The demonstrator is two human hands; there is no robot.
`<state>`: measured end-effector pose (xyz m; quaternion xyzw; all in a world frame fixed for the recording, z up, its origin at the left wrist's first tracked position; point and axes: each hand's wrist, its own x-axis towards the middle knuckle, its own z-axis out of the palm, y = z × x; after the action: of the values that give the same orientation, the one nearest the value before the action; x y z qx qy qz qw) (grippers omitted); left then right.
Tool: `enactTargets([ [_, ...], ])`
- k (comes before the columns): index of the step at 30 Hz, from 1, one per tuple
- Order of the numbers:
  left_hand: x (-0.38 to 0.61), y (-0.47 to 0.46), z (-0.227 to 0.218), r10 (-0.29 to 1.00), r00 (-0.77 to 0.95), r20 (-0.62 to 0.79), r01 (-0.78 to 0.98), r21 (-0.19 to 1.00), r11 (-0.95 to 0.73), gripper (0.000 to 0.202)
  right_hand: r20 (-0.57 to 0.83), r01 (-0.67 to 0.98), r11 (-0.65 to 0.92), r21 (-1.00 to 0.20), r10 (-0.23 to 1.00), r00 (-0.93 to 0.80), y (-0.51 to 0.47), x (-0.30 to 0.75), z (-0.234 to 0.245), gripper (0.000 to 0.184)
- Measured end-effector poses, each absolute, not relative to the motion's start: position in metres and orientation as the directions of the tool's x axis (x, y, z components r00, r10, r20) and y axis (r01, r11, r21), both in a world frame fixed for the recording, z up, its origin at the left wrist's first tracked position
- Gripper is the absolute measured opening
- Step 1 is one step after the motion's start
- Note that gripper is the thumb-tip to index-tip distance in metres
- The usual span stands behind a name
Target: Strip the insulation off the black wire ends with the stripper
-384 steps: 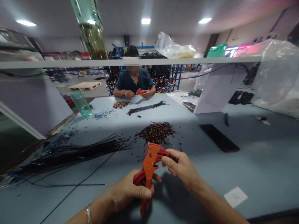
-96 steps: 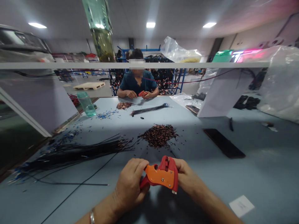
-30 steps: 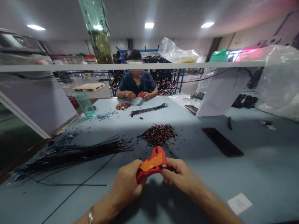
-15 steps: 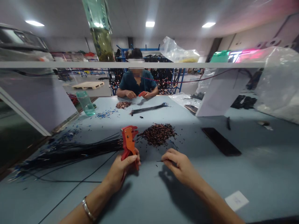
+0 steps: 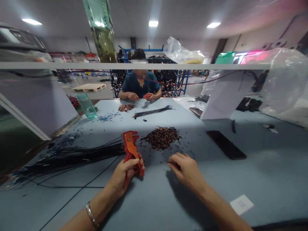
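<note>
My left hand [image 5: 126, 173] is wrapped round the handles of an orange wire stripper [image 5: 130, 148], which stands upright with its jaws pointing up, next to the stripped ends of a bundle of black wires [image 5: 72, 156]. My right hand [image 5: 186, 169] hovers low over the blue table [image 5: 252, 179], fingers curled in a pinch; what it holds is too small to make out. A heap of small copper-coloured cuttings [image 5: 162, 138] lies just beyond both hands.
A dark phone [image 5: 226, 149] lies to the right, a white slip of paper [image 5: 242, 204] near the front edge. A green cup [image 5: 86, 106] stands at the left. Across the table a person [image 5: 139, 84] works with another red tool, wires [image 5: 152, 111] and cuttings [image 5: 126, 107].
The stripper went from both hands to my left hand alone, now upright and further left by the wire bundle. My right hand let go and dropped to the table in a pinch.
</note>
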<state>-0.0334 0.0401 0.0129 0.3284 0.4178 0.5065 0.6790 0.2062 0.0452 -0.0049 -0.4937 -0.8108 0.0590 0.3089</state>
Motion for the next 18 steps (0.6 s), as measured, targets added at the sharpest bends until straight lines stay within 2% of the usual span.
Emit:
enactTargets([
  [4,-0.033,0.039,0.012,0.961,0.135,-0.243,-0.425,0.862,0.277,0.028,0.339,0.705,0.611,-0.36,0.79,-0.512,0.04,0.199,-0.007,0.013],
  [6,-0.033,0.04,0.012,0.959,0.129,-0.251,-0.425,0.86,0.283,0.028,0.311,0.756,0.567,-0.328,0.82,-0.48,0.04,0.199,-0.009,0.014],
  [8,-0.033,0.04,0.012,0.959,0.124,-0.256,-0.423,0.86,0.285,0.028,0.349,0.8,0.493,-0.342,0.857,-0.379,0.042,0.201,-0.01,0.013],
  [10,-0.033,0.039,0.013,0.96,0.129,-0.248,-0.419,0.864,0.28,0.029,0.413,0.773,0.459,-0.438,0.867,-0.28,0.043,0.203,-0.006,0.014],
  [14,-0.031,0.033,0.015,0.95,0.214,-0.226,-0.4,0.867,0.296,0.027,0.486,0.555,0.515,-0.653,0.847,-0.215,0.039,0.203,0.008,0.018],
  [18,-0.028,0.025,0.017,0.884,0.421,-0.202,-0.392,0.839,0.378,0.029,0.397,0.409,0.43,-0.805,0.902,-0.168,0.034,0.202,0.019,0.018],
])
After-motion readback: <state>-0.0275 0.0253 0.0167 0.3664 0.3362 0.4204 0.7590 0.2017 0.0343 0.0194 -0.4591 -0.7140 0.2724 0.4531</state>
